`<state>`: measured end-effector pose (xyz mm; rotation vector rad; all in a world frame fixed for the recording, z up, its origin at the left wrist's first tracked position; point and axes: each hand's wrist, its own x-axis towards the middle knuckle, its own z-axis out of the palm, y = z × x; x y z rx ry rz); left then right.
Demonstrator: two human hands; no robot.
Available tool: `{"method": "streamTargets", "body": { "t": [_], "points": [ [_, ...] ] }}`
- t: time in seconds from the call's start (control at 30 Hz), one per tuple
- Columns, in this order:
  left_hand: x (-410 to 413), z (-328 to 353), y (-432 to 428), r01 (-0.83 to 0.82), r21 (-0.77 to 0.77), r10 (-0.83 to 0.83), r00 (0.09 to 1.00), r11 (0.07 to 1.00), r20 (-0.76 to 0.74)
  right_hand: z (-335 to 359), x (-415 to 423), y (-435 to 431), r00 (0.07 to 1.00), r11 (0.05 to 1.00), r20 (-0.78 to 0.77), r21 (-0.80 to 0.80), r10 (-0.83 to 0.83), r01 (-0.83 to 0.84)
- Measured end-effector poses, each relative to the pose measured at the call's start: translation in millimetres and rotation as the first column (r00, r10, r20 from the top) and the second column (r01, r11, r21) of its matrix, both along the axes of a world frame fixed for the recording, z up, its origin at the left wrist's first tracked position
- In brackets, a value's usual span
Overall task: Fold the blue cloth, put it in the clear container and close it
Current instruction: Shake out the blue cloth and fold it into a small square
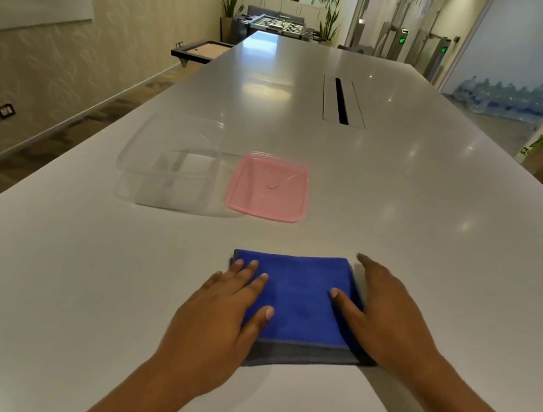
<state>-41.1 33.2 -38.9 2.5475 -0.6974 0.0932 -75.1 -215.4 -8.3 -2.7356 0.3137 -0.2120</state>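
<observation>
The blue cloth (pixel 296 299) lies folded into a rough square on the white table, with a grey underside strip showing along its near edge. My left hand (pixel 224 317) rests flat on the cloth's left part, fingers spread. My right hand (pixel 383 317) lies flat along the cloth's right edge, thumb on the blue surface. Farther back, the clear container (pixel 169 157) stands open and empty, left of centre. Its pink lid (pixel 269 186) lies flat on the table just to the container's right, apart from it.
The long white table (pixel 401 205) stretches far ahead, with a cable slot (pixel 341 101) set into its middle. A wall runs along the left; potted plants and a foosball table stand at the far end of the room.
</observation>
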Motion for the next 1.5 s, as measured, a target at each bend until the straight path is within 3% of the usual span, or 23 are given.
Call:
{"method": "streamTargets", "body": {
  "t": [0.1,0.2,0.3,0.4,0.5,0.67,0.83,1.2,1.3,1.4,1.5],
  "points": [
    [-8,0,25,-0.051,-0.079,0.046,0.997,0.996,-0.061,7,-5,-3,0.988,0.986,-0.023,0.074,-0.151,0.152],
    [-11,2,30,-0.069,-0.064,0.061,0.990,0.996,-0.130,9,-1,-2,0.974,0.961,-0.146,0.191,-0.173,0.199],
    [-14,5,26,-0.102,-0.054,0.094,0.986,0.993,-0.140,18,5,0,0.970,0.886,-0.165,0.402,-0.177,0.230],
    [-14,6,25,-0.162,-0.062,0.148,0.971,0.985,-0.186,34,11,7,0.976,0.786,-0.109,0.579,-0.186,0.215],
    [-13,4,25,-0.145,-0.059,0.130,0.970,0.988,-0.204,49,17,26,0.986,0.759,0.007,0.639,-0.165,0.122],
    [-13,5,25,-0.147,-0.069,0.130,0.970,0.987,-0.203,53,24,75,0.997,0.823,0.071,0.567,-0.008,-0.033],
    [-15,7,26,-0.120,-0.194,0.097,0.988,0.974,-0.122,39,32,110,0.986,0.847,0.077,0.505,0.146,-0.165],
    [-15,4,30,-0.089,-0.232,0.074,0.995,0.969,-0.071,21,40,123,0.981,0.889,0.039,0.417,0.191,-0.190],
    [-14,5,29,-0.111,-0.329,0.082,0.992,0.938,-0.099,19,38,125,0.972,0.866,0.019,0.450,0.234,-0.218],
    [-13,9,31,-0.157,-0.503,0.113,0.987,0.850,-0.116,20,35,125,0.956,0.857,-0.007,0.446,0.292,-0.258],
    [-8,12,31,-0.057,-0.502,0.037,0.998,0.863,-0.051,23,35,122,0.952,0.849,-0.008,0.456,0.306,-0.269]
  ]
}}
